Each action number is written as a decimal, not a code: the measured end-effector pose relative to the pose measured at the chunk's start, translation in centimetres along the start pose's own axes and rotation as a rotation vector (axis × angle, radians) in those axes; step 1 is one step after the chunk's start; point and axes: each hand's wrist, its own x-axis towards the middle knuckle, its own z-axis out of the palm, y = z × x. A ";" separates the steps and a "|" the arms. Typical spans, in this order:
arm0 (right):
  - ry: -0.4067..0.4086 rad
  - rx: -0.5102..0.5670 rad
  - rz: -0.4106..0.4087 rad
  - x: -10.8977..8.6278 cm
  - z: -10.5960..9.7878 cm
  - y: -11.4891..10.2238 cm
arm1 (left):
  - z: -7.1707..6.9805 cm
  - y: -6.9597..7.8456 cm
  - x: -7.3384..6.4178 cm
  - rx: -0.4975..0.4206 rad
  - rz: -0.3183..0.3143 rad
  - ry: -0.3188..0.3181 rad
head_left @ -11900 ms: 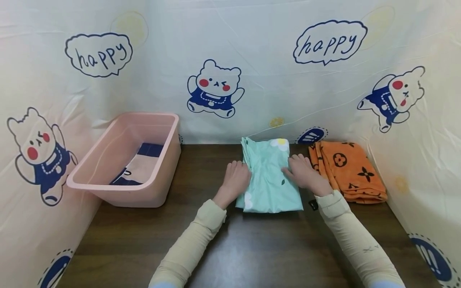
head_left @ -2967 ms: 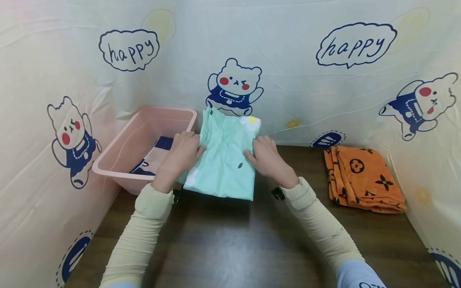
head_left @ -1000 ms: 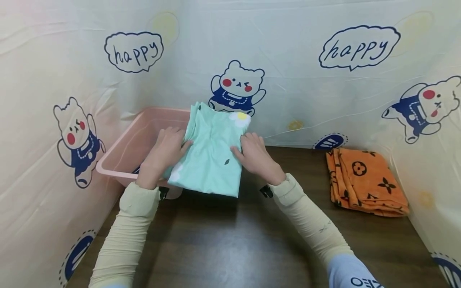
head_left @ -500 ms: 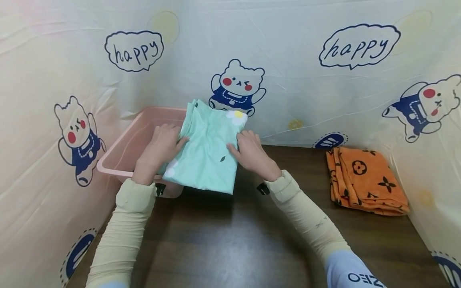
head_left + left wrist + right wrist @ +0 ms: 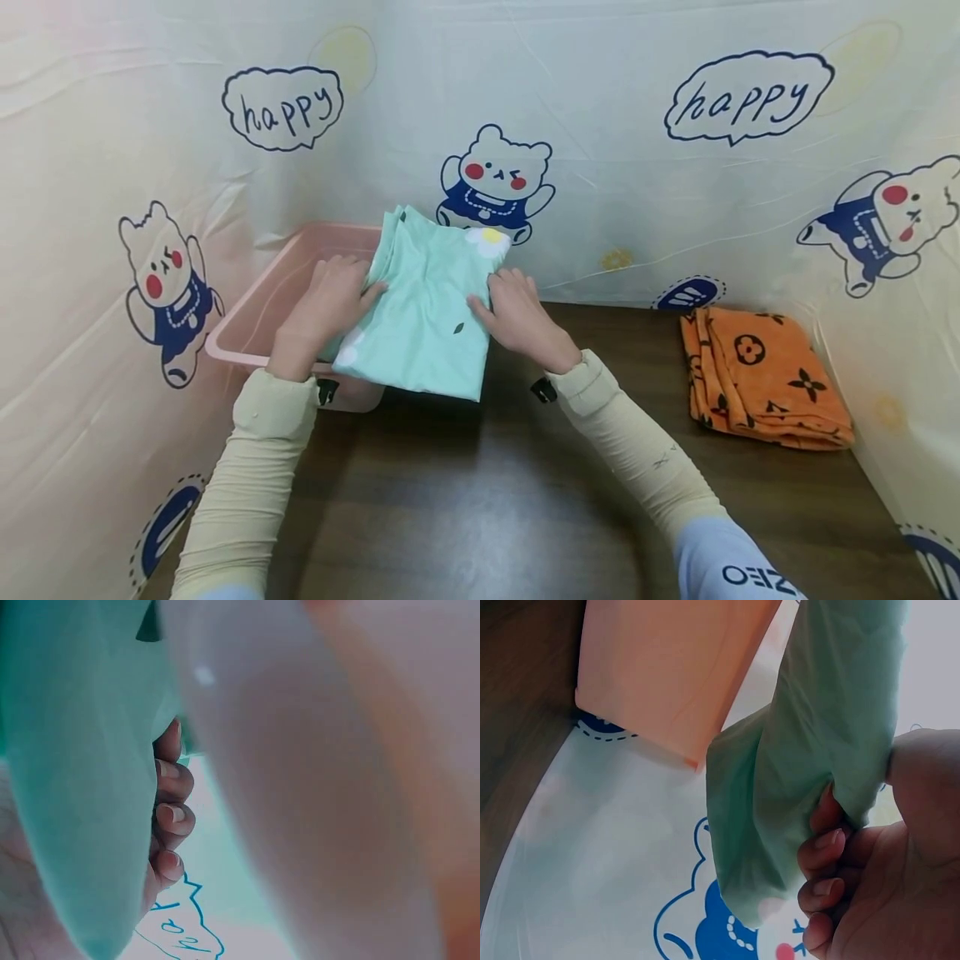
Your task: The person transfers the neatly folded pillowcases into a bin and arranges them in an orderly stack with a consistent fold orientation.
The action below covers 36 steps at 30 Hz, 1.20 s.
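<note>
A folded mint-green cloth (image 5: 427, 308) with daisy prints is held up off the table, its left part over the pink plastic tub (image 5: 360, 395). My left hand (image 5: 327, 302) grips its left edge above the tub, thumb on top; in the left wrist view curled fingertips (image 5: 174, 814) show beside the cloth. On the opposite edge, my right hand (image 5: 519, 315) pinches the cloth between thumb and curled fingers, which the right wrist view shows from below at the cloth's hanging fold (image 5: 802, 750). The tub's contents are hidden behind hand and cloth.
An orange folded cloth (image 5: 761, 379) with black flower motifs lies on the dark wooden table (image 5: 465, 500) at the right. A pale printed curtain (image 5: 600, 208) encloses the back and sides. The tub's side wall (image 5: 667, 675) is close by in the right wrist view.
Both hands have raised the mint-green cloth from the table and carried it left to the tub. Over the last second it shifts slightly further left. The navy-and-pink cloth in the tub is now covered.
</note>
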 end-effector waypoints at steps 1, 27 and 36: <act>0.000 -0.003 -0.002 0.0 0.0 0.0 | 0.0 -0.1 0.0 0.000 0.002 0.003; -0.006 -0.047 -0.006 1.5 0.1 -1.4 | -0.6 -1.7 0.3 0.009 -0.012 -0.027; -0.007 -0.084 -0.015 2.0 0.2 -1.8 | -0.7 -2.3 0.1 0.052 -0.014 -0.018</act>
